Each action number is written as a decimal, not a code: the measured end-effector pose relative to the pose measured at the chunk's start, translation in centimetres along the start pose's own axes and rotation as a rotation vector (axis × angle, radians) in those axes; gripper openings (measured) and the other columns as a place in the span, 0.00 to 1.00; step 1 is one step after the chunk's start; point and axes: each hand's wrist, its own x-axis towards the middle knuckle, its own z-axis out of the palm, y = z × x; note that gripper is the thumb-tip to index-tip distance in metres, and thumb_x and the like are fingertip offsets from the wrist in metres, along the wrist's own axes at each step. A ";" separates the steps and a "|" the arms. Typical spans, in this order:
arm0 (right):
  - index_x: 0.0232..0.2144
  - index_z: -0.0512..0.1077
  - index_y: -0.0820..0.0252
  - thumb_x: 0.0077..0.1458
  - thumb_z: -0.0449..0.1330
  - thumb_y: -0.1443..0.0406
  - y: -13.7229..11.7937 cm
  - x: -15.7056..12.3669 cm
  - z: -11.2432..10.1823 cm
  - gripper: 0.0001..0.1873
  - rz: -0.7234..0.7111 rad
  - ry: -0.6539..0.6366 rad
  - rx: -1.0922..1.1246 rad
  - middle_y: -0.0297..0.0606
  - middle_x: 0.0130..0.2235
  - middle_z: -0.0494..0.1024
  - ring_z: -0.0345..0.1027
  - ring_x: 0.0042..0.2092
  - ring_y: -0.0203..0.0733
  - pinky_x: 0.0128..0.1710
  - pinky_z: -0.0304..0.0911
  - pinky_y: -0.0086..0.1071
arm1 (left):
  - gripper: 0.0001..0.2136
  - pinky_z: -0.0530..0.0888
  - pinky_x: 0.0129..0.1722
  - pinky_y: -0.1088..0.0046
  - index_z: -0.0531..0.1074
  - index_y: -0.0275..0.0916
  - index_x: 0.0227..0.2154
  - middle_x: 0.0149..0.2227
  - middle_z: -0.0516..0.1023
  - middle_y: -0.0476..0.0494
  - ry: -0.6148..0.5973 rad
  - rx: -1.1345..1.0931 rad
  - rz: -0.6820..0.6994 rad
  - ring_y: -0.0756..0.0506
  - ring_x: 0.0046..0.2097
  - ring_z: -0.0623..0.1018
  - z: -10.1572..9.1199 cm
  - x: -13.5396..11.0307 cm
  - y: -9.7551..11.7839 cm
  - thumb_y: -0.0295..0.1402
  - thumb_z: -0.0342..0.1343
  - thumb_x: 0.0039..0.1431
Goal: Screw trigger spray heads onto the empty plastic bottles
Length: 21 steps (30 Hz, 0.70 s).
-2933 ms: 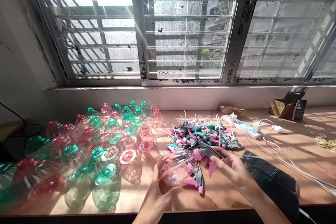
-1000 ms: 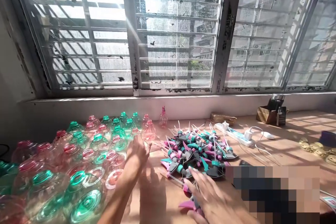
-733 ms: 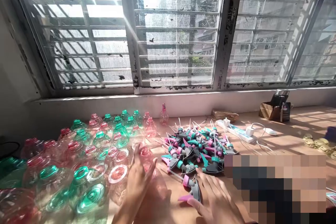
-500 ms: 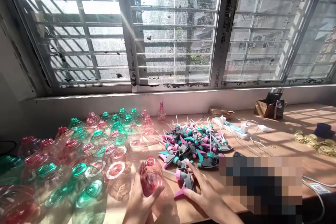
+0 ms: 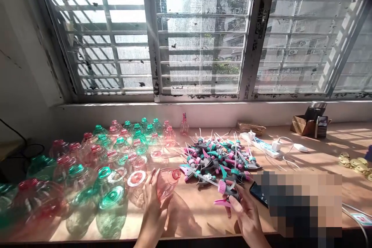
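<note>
My left hand (image 5: 153, 199) is wrapped round a clear pink bottle (image 5: 167, 183), which leans so that its open threaded neck points to the right. In my right hand (image 5: 247, 212) is a spray trigger head (image 5: 228, 190) with a pink collar, a grey body and a pink lever. Its thin dip tube reaches up and left from the collar toward the bottle's neck, apart from it. Just beyond both hands lies a pile of spray trigger heads (image 5: 215, 157) in pink, teal and grey with white tubes.
Rows of open pink and green bottles (image 5: 112, 197) stand at the left. A small pink bottle (image 5: 184, 125) is by the wall. Behind the pile are a power strip (image 5: 263, 146) and cables. A phone (image 5: 258, 193) lies beside a blurred patch at the right.
My right hand has lifted the spray trigger head off the table and moved it right. My left hand has tipped the pink bottle from near upright toward the right. The view has shifted slightly left.
</note>
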 end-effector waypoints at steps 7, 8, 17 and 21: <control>0.46 0.82 0.44 0.55 0.69 0.48 0.1 -1.2 0.7 0.18 0.053 -0.019 -0.087 0.38 0.34 0.82 0.71 0.27 0.46 0.23 0.66 0.36 | 0.34 0.64 0.67 0.39 0.49 0.59 0.71 0.73 0.52 0.41 -0.031 0.106 0.105 0.32 0.74 0.51 0.0 -0.3 0.7 0.23 0.47 0.67; 0.46 0.82 0.44 0.54 0.69 0.48 0.3 -1.2 0.6 0.19 0.052 -0.002 -0.087 0.38 0.34 0.82 0.71 0.26 0.46 0.23 0.66 0.36 | 0.35 0.64 0.67 0.39 0.49 0.59 0.71 0.73 0.52 0.41 -0.031 0.117 0.114 0.32 0.74 0.52 0.0 -0.3 0.7 0.22 0.47 0.67; 0.45 0.83 0.45 0.57 0.68 0.48 0.4 -0.5 -0.2 0.17 -0.004 0.081 0.018 0.38 0.29 0.79 0.65 0.22 0.42 0.17 0.61 0.34 | 0.36 0.64 0.66 0.38 0.48 0.57 0.72 0.72 0.54 0.37 -0.016 0.214 0.179 0.28 0.73 0.55 0.3 -0.2 -0.2 0.21 0.48 0.66; 0.47 0.82 0.46 0.57 0.69 0.49 0.7 -1.0 -0.2 0.18 0.025 0.023 -0.047 0.33 0.25 0.75 0.64 0.22 0.40 0.19 0.62 0.31 | 0.39 0.63 0.67 0.37 0.52 0.60 0.71 0.72 0.56 0.41 -0.046 0.290 0.246 0.30 0.74 0.56 0.9 -0.6 -0.6 0.15 0.46 0.63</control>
